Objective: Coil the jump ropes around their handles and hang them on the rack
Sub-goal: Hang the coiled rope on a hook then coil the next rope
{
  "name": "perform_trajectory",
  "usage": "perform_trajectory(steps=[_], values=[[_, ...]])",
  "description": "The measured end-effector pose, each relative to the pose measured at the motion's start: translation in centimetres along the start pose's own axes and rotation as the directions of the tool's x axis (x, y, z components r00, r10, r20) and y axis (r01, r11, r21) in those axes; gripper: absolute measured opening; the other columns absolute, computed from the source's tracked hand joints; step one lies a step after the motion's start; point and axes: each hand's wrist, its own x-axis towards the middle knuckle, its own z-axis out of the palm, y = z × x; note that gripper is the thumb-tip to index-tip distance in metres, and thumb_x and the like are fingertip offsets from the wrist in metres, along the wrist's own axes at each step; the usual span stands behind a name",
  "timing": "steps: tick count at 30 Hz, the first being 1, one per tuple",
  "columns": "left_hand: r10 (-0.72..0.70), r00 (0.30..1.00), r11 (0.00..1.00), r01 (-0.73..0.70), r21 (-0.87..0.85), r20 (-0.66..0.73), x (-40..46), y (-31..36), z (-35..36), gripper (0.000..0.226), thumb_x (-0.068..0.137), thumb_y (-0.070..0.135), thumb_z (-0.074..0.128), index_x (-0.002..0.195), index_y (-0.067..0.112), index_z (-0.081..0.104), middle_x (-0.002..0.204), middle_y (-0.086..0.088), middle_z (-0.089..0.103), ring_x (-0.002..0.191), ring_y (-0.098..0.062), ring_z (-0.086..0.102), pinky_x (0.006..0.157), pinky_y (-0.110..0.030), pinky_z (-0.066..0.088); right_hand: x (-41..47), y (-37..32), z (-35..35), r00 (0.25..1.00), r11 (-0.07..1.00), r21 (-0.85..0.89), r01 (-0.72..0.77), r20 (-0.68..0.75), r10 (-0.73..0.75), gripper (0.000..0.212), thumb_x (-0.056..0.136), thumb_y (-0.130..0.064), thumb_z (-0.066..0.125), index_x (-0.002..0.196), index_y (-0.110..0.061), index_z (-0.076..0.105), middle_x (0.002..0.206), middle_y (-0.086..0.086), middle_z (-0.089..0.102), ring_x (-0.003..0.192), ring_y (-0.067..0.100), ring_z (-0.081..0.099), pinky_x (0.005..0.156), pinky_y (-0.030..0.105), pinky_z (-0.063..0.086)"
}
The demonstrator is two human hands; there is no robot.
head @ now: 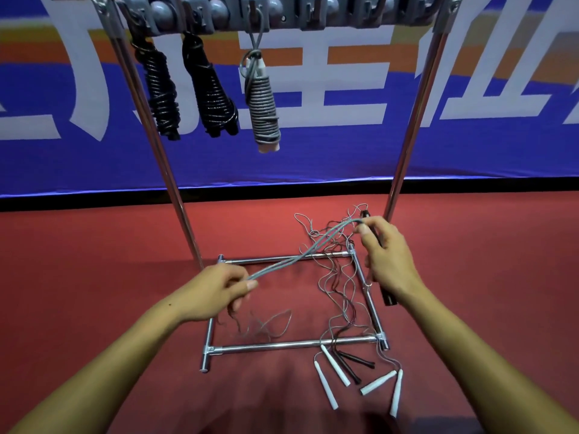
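Observation:
My right hand point(387, 255) grips a pair of black handles point(388, 297) held together, their lower ends sticking out below the palm. A bundle of grey rope strands point(300, 256) runs from the handles' top down-left to my left hand point(219, 291), which pinches it between thumb and fingers. The rope's loose tail point(266, 327) hangs blurred below the left hand. Three coiled ropes hang from the rack's hook bar point(282, 14): two black ones point(161, 89) point(214, 92) and a grey one point(263, 104).
The chrome rack's uprights point(413, 120) rise from a square base frame point(291, 344) on the red floor. Tangled thin ropes point(338, 296) lie across the base. Several white handles point(335, 368) and black handles point(357, 361) lie at its front right corner. A blue banner stands behind.

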Motion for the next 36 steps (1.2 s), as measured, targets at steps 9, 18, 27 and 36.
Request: perform_trajectory(steps=[9,18,27,36], values=[[-0.162,0.823,0.967,0.242,0.078,-0.545,1.8,0.2,-1.5,0.049,0.103,0.036,0.066,0.058,0.015,0.062,0.05,-0.005,0.048,0.065,-0.036,0.055,0.063,-0.04,0.043,-0.9,0.8,1.3,0.929,0.978,-0.157,-0.14,0.32,0.185,0.048,0.092,-0.008,0.064,0.134,-0.031,0.069,0.102,0.0,0.067,0.053,-0.002,0.054,0.057,0.012,0.043],[0.17,0.957,0.98,-0.188,-0.058,-0.234,2.2,4.4,2.9,0.03,0.106,0.029,0.063,0.079,0.017,0.067,0.052,-0.002,0.061,0.047,-0.01,0.048,0.053,-0.027,0.039,-5.6,-2.3,6.2,0.83,0.975,-0.148,0.164,0.556,-0.055,0.027,0.098,-0.05,0.065,0.123,-0.042,0.068,0.147,-0.009,0.042,0.151,0.001,0.022,0.119,0.027,0.031],[-0.036,0.999,0.986,0.032,-0.161,-0.021,0.9,0.9,0.3,0.045,0.098,0.048,0.071,0.074,0.012,0.058,0.057,0.001,0.059,0.055,-0.013,0.053,0.058,-0.028,0.045,-1.4,-1.3,3.0,0.996,0.998,0.066,0.018,0.087,-0.024,0.031,0.103,-0.041,0.05,0.086,-0.018,0.062,0.07,-0.011,0.058,0.069,0.008,0.054,0.069,0.032,0.043],[-0.015,0.948,0.945,-0.091,-0.314,-0.319,0.3,0.4,-1.7,0.038,0.101,0.041,0.065,0.083,0.01,0.079,0.051,0.004,0.042,0.048,-0.011,0.031,0.047,-0.025,0.025,-0.9,0.8,1.8,0.972,0.993,-0.053,-0.109,0.201,0.118,0.015,0.1,-0.036,0.066,0.091,-0.027,0.073,0.065,-0.014,0.061,0.056,0.005,0.053,0.064,0.032,0.046]])
